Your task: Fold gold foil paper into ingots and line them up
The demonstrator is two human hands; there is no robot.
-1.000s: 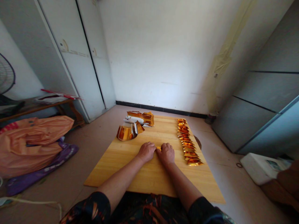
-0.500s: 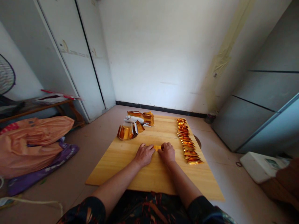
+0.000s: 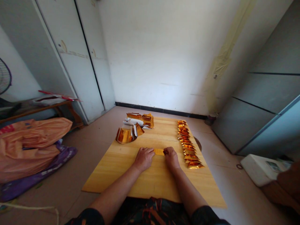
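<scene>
Between my hands, low over the wooden board, lies a small strip of gold foil paper (image 3: 159, 152). My left hand (image 3: 144, 158) is closed on its left end, fingers pressed together. At the right end, my right hand (image 3: 171, 157) pinches the paper with curled fingers. To the right, a row of folded gold foil pieces (image 3: 189, 146) runs along the board. Curved gold foil sheets (image 3: 125, 135) lie beyond my left hand, and behind them is a stack of gold and white paper (image 3: 147, 119).
The wooden board (image 3: 112, 170) fills the space before me. Orange and purple bags (image 3: 35, 137) lie on the floor at left, near a bench and a fan (image 3: 4, 76). A white box (image 3: 259, 168) stands at right beside grey cabinets.
My right hand has moved right, away from my left hand, and more of the gold strip shows between them. The view has shifted slightly.
</scene>
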